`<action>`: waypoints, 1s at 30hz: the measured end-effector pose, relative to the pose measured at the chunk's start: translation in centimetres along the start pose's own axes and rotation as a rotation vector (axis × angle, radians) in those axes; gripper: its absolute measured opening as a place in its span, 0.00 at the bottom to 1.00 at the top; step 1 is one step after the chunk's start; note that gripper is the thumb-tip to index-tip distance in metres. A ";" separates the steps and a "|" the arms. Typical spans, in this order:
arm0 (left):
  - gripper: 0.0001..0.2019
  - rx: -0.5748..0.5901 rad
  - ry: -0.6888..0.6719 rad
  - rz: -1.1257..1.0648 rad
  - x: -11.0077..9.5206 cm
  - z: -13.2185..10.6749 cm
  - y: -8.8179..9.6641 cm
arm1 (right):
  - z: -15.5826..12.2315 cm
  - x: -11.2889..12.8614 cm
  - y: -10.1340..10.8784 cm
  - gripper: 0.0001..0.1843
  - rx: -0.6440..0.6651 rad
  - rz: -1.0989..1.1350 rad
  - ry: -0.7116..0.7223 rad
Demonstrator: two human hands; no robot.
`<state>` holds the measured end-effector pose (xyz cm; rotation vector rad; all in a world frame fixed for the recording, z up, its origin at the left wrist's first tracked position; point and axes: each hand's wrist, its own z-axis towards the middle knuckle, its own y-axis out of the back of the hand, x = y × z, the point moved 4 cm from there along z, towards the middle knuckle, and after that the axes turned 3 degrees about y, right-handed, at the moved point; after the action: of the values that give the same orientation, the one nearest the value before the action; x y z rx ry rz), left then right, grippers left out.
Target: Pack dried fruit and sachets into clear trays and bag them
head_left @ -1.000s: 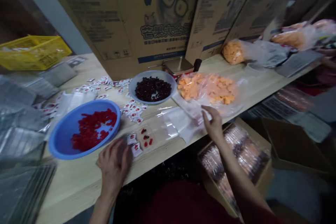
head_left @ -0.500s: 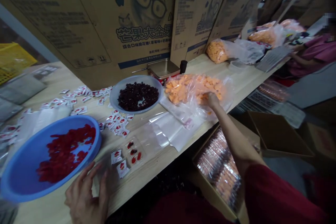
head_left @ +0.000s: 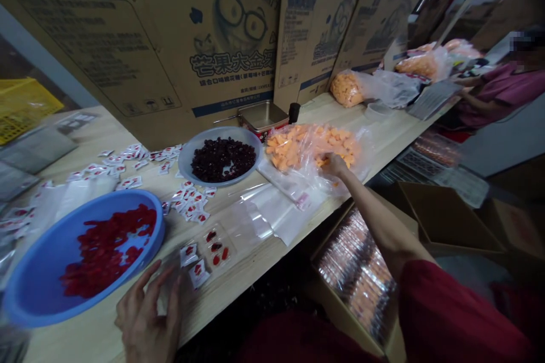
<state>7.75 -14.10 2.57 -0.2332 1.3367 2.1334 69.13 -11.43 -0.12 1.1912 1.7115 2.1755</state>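
1. On the pale wooden worktop (head_left: 230, 289), small orange pieces (head_left: 289, 147) lie in a clear plastic bag (head_left: 363, 153).
2. The right hand (head_left: 334, 164) is among them, fingers curled; its grip is hidden.
3. Between the hands sits a clear plastic tray (head_left: 229, 236) with dark and red pieces (head_left: 216, 248).
4. The left hand (head_left: 149, 309) is half open near white packets (head_left: 198, 273); whether it holds anything is unclear.

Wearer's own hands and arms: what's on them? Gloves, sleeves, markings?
No gloves on the left hand or right hand. Right arm: plain dark red sleeve ending near the elbow, forearm uncovered, no watch or band visible. Left sleeve is out of frame.
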 end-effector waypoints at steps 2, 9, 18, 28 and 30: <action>0.17 -0.019 0.010 -0.005 -0.1 0.3 0.4 | -0.5 -1.0 1.4 0.13 -0.083 0.099 -0.024; 0.15 -0.003 -0.003 -0.048 0.4 1.2 -0.3 | -3.6 -4.2 5.3 0.17 -0.233 0.481 -0.155; 0.12 0.102 -0.109 -0.375 -8.1 4.9 -3.8 | -9.4 2.4 5.4 0.24 -0.041 0.986 -0.155; 0.10 0.426 0.056 -0.790 -9.0 2.5 -1.7 | -27.8 22.1 -11.0 0.15 1.201 1.368 -0.126; 0.07 0.308 0.194 -0.761 -6.0 1.1 0.0 | -29.3 24.4 -13.8 0.15 1.247 1.375 -0.170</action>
<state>12.71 -15.53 5.71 -0.7071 1.3703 1.2823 28.83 -15.91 -1.32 3.4340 2.5385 0.7008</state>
